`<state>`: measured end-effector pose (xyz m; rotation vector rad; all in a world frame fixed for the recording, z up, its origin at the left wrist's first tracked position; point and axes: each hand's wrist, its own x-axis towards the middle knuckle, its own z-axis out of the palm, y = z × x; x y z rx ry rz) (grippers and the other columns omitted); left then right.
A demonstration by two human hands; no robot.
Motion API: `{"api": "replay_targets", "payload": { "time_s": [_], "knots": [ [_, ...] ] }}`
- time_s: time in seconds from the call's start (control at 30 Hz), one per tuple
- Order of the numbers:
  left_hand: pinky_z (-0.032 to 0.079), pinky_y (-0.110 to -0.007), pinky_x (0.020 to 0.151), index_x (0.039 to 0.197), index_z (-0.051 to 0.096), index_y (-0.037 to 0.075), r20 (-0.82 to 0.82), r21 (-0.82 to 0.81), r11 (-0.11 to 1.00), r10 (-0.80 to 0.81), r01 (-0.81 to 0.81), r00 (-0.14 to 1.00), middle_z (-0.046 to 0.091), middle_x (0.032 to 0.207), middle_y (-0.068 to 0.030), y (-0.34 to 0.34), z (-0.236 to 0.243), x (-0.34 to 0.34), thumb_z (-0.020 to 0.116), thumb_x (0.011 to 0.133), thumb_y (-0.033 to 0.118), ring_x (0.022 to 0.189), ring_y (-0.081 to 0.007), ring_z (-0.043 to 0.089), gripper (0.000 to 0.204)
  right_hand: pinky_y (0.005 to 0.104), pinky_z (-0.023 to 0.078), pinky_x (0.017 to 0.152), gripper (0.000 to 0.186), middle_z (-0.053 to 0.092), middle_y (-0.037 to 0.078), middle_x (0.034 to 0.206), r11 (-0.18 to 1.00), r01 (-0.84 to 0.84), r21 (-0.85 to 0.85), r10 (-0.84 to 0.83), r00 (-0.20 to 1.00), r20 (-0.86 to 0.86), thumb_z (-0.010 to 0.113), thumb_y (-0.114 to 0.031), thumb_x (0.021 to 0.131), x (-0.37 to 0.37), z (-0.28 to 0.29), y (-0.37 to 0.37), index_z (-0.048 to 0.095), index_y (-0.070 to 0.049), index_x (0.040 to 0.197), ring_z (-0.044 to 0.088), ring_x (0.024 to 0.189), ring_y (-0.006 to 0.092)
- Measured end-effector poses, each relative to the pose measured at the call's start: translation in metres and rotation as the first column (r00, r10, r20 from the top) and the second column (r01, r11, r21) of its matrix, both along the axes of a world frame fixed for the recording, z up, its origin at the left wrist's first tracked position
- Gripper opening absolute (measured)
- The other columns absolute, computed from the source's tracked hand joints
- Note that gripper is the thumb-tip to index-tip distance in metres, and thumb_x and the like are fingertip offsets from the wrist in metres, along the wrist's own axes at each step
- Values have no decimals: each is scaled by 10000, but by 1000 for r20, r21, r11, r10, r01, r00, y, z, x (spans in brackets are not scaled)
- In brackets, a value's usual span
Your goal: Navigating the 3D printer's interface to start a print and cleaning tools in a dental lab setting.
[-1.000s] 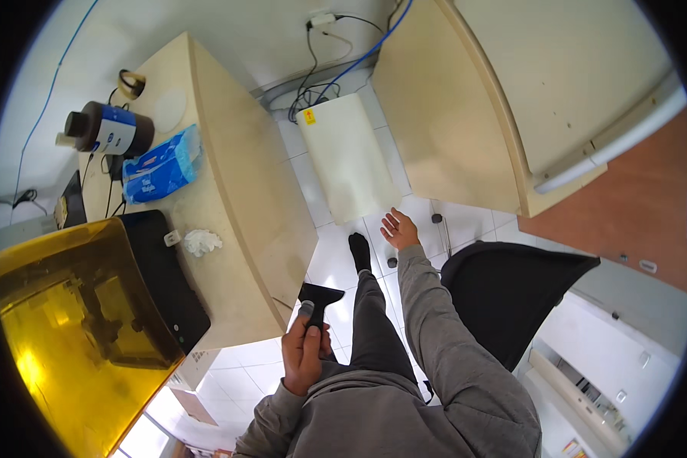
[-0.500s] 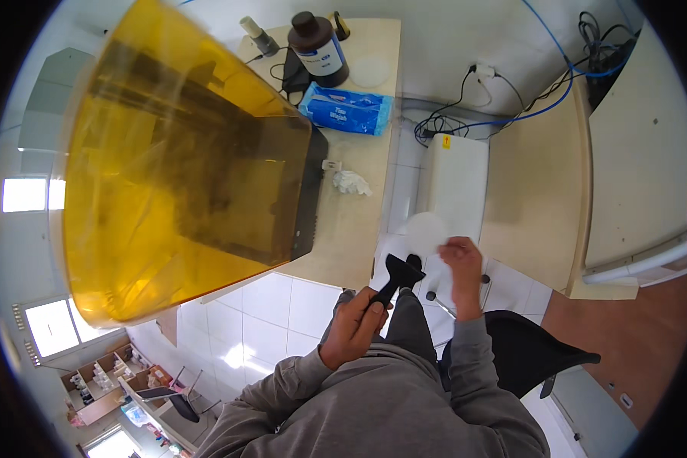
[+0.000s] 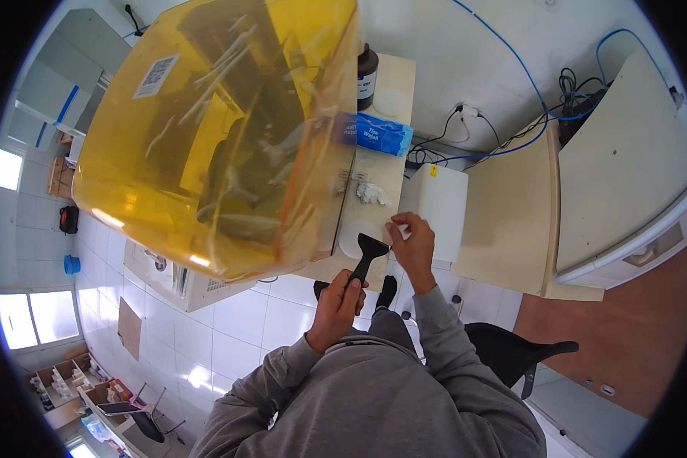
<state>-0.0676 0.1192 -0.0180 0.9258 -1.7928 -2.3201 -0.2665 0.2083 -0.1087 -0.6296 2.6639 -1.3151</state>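
My left hand (image 3: 336, 307) is closed round the handle of a black scraper (image 3: 366, 256), its wide blade pointing away from me. My right hand (image 3: 414, 246) is just right of the blade, thumb and fingertips drawn together; anything between them is too small to make out. Behind the blade shows a pale round disc (image 3: 349, 238), partly hidden; whether it rests on the table or hangs above it I cannot tell. A machine under a large see-through yellow cover (image 3: 160, 175) fills the left. Crumpled white tissue (image 3: 372, 194) lies beside it on the wooden table (image 3: 397, 76).
A blue tissue packet (image 3: 384, 135) and a dark bottle (image 3: 367, 80) stand farther back, partly behind the cover. Right of the table are a white box-shaped unit (image 3: 443, 210), cables (image 3: 527, 137) and another wooden surface (image 3: 504, 214). A black chair (image 3: 504, 351) is at my right.
My view has shifted, and the yellow cover takes up more of it. Both hands have moved left and slightly farther forward, the scraper still in my left. The pale disc appears farther left.
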Motion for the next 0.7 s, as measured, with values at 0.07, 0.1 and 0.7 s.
{"api": "replay_targets", "payload": {
  "time_s": [0.07,0.1,0.7],
  "knots": [
    [387,-259,592,1066,563,10,-5,22,1000,-10,10,1000,502,734,3,-4,-6,4,440,1160,174,641,-77,442,226,452,509,746,156,769,51,882,1000,-18,9,19,999,-31,822,-245,872,-20,6,-11,781,-114,945,681,805,288],
    [387,-259,592,1066,563,10,-9,25,1000,-9,9,1000,502,734,3,-5,-7,6,440,1160,174,641,-77,442,226,458,498,750,170,767,61,879,998,-34,53,38,996,-81,822,-268,876,-30,9,-17,783,-121,952,691,819,293],
    [394,-265,593,1068,550,2,-51,42,999,17,-14,999,498,735,-10,-9,-9,9,436,1162,178,641,-86,451,230,472,434,823,272,798,101,967,835,-176,522,259,962,-90,853,-373,831,-43,15,-87,829,-181,1022,741,912,306]
  ]
}}
